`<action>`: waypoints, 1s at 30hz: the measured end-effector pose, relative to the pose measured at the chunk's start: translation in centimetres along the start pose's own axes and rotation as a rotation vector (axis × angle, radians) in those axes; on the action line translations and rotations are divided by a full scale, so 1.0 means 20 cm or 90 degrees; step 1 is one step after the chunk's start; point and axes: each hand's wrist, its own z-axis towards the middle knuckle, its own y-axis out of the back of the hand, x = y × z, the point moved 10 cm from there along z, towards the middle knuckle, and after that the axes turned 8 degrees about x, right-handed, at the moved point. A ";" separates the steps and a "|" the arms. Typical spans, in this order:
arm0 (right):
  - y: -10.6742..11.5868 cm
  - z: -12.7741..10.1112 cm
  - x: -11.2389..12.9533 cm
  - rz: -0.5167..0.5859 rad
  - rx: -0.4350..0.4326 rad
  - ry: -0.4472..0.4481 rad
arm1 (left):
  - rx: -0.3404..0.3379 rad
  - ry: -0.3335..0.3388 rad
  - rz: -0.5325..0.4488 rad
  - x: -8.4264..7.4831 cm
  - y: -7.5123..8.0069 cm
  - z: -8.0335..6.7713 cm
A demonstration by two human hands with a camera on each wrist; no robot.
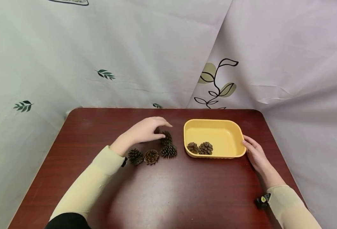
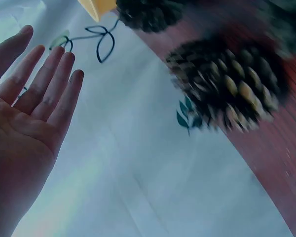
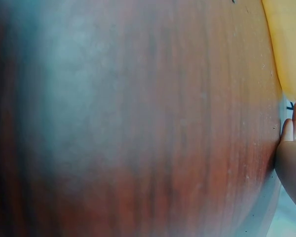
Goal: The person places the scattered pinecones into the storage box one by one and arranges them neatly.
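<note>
My left hand (image 1: 148, 129) reaches over a loose group of pine cones, its thumb and fingers spread apart and holding nothing. Its thumb overlaps a dark pine cone (image 1: 167, 137) in the head view, and another sits partly hidden behind the hand. Nearer me are a pine cone (image 1: 168, 150), a browner pine cone (image 1: 151, 157) and a pine cone by the wrist (image 1: 135, 156). My right hand (image 1: 256, 154) holds the right end of a yellow basin (image 1: 214, 156), thumb at the rim. Two pine cones (image 1: 205, 148) lie in the basin's near left corner.
The dark red wooden table (image 1: 171, 190) ends at a pale curtain (image 1: 142, 63) printed with leaves, behind and on both sides. A large pine cone (image 2: 229, 86) shows close up in the left wrist view.
</note>
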 end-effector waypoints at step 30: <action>-0.01 0.00 0.01 -0.005 -0.004 0.006 | 0.009 0.105 -0.341 0.53 -0.26 -0.63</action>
